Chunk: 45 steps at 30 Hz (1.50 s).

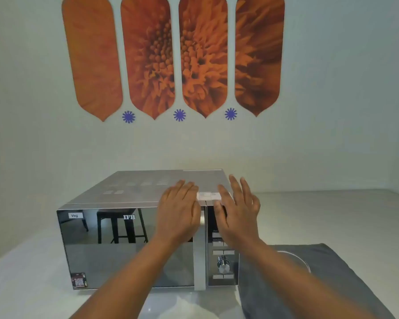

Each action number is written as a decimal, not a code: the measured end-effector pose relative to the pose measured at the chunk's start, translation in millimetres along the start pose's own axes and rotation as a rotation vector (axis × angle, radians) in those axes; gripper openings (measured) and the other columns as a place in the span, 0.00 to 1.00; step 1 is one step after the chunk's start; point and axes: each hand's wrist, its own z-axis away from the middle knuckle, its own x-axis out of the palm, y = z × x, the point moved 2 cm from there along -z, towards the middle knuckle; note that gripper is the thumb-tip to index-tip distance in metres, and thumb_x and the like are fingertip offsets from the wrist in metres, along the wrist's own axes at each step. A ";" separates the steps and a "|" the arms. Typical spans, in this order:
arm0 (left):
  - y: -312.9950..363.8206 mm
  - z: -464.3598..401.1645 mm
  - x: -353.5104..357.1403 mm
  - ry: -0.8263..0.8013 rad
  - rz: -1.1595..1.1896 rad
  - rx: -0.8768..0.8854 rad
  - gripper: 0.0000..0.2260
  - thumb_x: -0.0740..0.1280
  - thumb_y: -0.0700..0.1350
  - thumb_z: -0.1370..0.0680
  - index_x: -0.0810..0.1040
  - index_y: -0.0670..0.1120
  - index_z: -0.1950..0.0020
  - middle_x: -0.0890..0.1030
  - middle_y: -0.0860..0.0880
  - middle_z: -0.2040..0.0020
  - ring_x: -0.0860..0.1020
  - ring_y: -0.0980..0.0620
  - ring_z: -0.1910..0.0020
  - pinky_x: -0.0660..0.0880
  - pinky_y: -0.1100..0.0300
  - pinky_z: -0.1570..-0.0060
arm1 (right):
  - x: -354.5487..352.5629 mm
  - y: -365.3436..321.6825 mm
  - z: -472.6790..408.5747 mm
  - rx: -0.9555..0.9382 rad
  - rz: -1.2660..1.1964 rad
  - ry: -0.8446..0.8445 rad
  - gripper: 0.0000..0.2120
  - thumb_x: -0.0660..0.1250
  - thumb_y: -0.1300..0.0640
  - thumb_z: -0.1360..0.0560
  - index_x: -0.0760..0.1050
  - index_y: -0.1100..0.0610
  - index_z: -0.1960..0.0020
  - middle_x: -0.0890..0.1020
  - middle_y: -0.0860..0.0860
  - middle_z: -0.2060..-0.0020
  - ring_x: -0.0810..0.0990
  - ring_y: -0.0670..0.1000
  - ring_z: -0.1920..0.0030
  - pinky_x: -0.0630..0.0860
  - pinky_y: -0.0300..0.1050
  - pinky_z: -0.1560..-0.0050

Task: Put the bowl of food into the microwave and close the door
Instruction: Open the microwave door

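A silver microwave (pixel 124 249) with a mirrored door stands on the white counter, door shut. My left hand (pixel 179 210) hovers flat over the door's upper right corner, by the vertical handle (pixel 199 268), fingers together and holding nothing. My right hand (pixel 236 215) is spread in front of the control panel (pixel 222 265), fingers apart, empty. A pale curved rim (pixel 302 261), perhaps the bowl, peeks out behind my right forearm on the grey cloth (pixel 332 272); its contents are hidden.
The white counter (pixel 32 284) stretches left and right of the microwave. A pale wall with orange flower panels (pixel 173 56) rises close behind. The grey cloth covers the counter's right front.
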 end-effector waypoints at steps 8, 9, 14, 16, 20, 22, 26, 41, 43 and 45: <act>-1.6 30.8 21.6 -0.024 -0.017 -0.039 0.21 0.54 0.50 0.18 0.73 0.46 0.28 0.78 0.47 0.31 0.71 0.47 0.27 0.63 0.45 0.26 | 21.5 16.0 24.8 0.038 -0.055 -0.140 0.24 0.55 0.44 0.17 0.62 0.46 0.23 0.63 0.50 0.20 0.52 0.55 0.19 0.65 0.60 0.27; -0.3 31.1 21.6 -0.022 -0.015 -0.039 0.21 0.53 0.51 0.17 0.71 0.46 0.27 0.78 0.47 0.30 0.70 0.47 0.27 0.62 0.45 0.26 | 21.6 16.0 24.1 0.025 -0.062 -0.139 0.24 0.57 0.44 0.18 0.62 0.47 0.23 0.63 0.50 0.20 0.53 0.56 0.19 0.66 0.58 0.27; 3.5 31.8 24.5 -0.066 -0.084 -0.053 0.29 0.53 0.64 0.19 0.70 0.48 0.26 0.75 0.48 0.28 0.69 0.46 0.27 0.58 0.45 0.25 | 24.9 18.5 26.5 -0.030 -0.113 -0.074 0.26 0.62 0.46 0.20 0.64 0.50 0.24 0.66 0.52 0.23 0.57 0.60 0.20 0.69 0.55 0.30; 6.6 31.1 25.6 -0.073 -0.133 -0.048 0.32 0.56 0.68 0.22 0.69 0.48 0.27 0.75 0.48 0.29 0.69 0.45 0.29 0.57 0.45 0.27 | 28.2 20.5 27.9 -0.054 -0.124 -0.039 0.26 0.63 0.47 0.20 0.65 0.51 0.24 0.67 0.54 0.24 0.58 0.61 0.21 0.67 0.54 0.30; 9.3 31.2 24.3 -0.089 -0.168 -0.048 0.35 0.62 0.65 0.28 0.69 0.48 0.26 0.74 0.47 0.29 0.68 0.44 0.28 0.55 0.45 0.27 | 33.4 25.2 28.3 -0.102 -0.164 0.024 0.26 0.64 0.49 0.20 0.65 0.53 0.25 0.67 0.56 0.25 0.60 0.63 0.22 0.58 0.48 0.25; 11.8 31.7 24.4 -0.099 -0.169 -0.070 0.35 0.62 0.63 0.29 0.68 0.47 0.26 0.73 0.46 0.28 0.67 0.43 0.27 0.52 0.46 0.27 | 35.9 27.6 27.9 -0.112 -0.185 0.042 0.25 0.64 0.49 0.20 0.65 0.54 0.25 0.67 0.56 0.26 0.60 0.63 0.22 0.53 0.45 0.22; 20.8 33.3 24.7 -0.092 -0.134 -0.140 0.34 0.63 0.60 0.30 0.68 0.47 0.26 0.72 0.46 0.27 0.64 0.44 0.25 0.46 0.48 0.25 | 38.4 29.2 27.1 -0.116 -0.203 0.048 0.25 0.64 0.49 0.19 0.65 0.54 0.25 0.67 0.55 0.27 0.60 0.63 0.23 0.51 0.43 0.21; 29.7 38.6 28.4 -0.012 0.025 -0.217 0.32 0.64 0.53 0.30 0.69 0.45 0.27 0.73 0.45 0.26 0.64 0.43 0.24 0.55 0.41 0.23 | 45.1 31.0 26.4 -0.116 -0.166 0.090 0.24 0.63 0.49 0.19 0.64 0.53 0.24 0.66 0.55 0.26 0.60 0.62 0.22 0.50 0.43 0.21; 28.5 44.1 24.0 0.039 0.053 -0.199 0.31 0.63 0.52 0.31 0.71 0.45 0.28 0.75 0.45 0.29 0.66 0.44 0.26 0.57 0.41 0.24 | 46.5 30.8 26.2 -0.114 -0.164 0.095 0.24 0.62 0.49 0.18 0.64 0.52 0.24 0.66 0.55 0.25 0.59 0.62 0.21 0.50 0.44 0.21; 27.9 52.3 18.9 0.079 0.083 -0.171 0.31 0.62 0.53 0.32 0.71 0.45 0.29 0.75 0.45 0.30 0.67 0.45 0.27 0.57 0.43 0.24 | 47.6 32.3 25.7 -0.116 -0.166 0.100 0.24 0.62 0.48 0.18 0.64 0.52 0.25 0.67 0.55 0.26 0.59 0.62 0.21 0.51 0.45 0.21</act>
